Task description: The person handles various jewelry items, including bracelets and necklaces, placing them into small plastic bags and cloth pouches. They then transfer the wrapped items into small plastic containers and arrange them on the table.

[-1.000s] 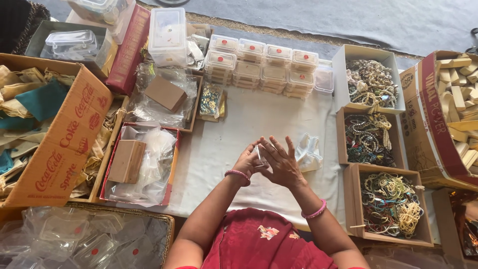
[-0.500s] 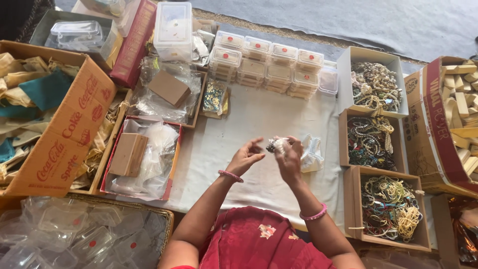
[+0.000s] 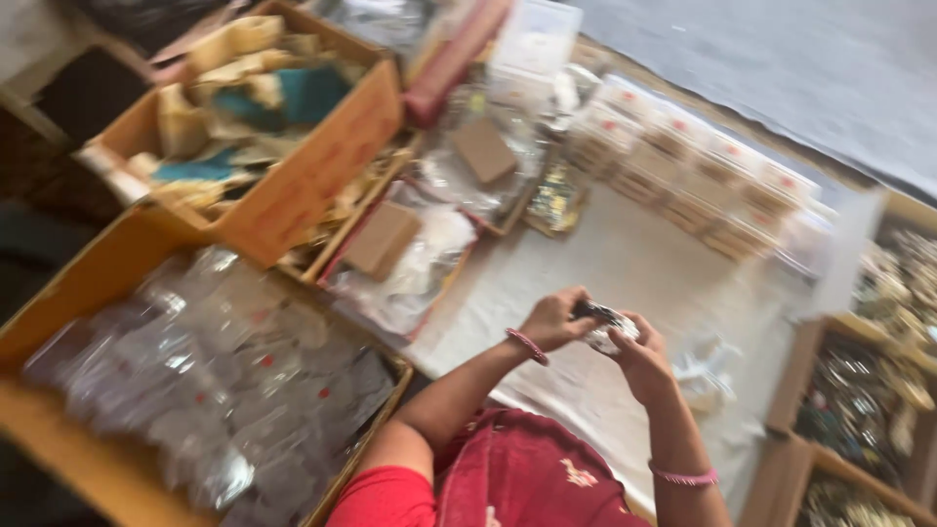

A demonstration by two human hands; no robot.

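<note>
the view has swung hard to the left and tilted since half a second ago, and everything is smeared by the motion. the basket of empty clear plastic cases (image 3: 195, 381), which sat at the bottom-left edge before, now fills the 8 o'clock part of the picture, and the orange cardboard box of cloth scraps (image 3: 283, 127) has slid to 11 o'clock. the hands have closed in again: half a second ago they were a little apart, now the left hand (image 3: 552, 320) and the right hand (image 3: 636, 359) meet just right of centre over the white cloth (image 3: 625, 263). between them is a small dark bead bundle in a clear pouch (image 3: 603, 322), pinched by the fingers of both hands; blur hides how tightly. the head turning toward the empty cases while the bundle stays held suggests attention is going to those cases. the stacked lidded cases with red dots (image 3: 703, 176) lie at 1 o'clock, the jewellery boxes (image 3: 859, 390) at 4 o'clock.
</note>
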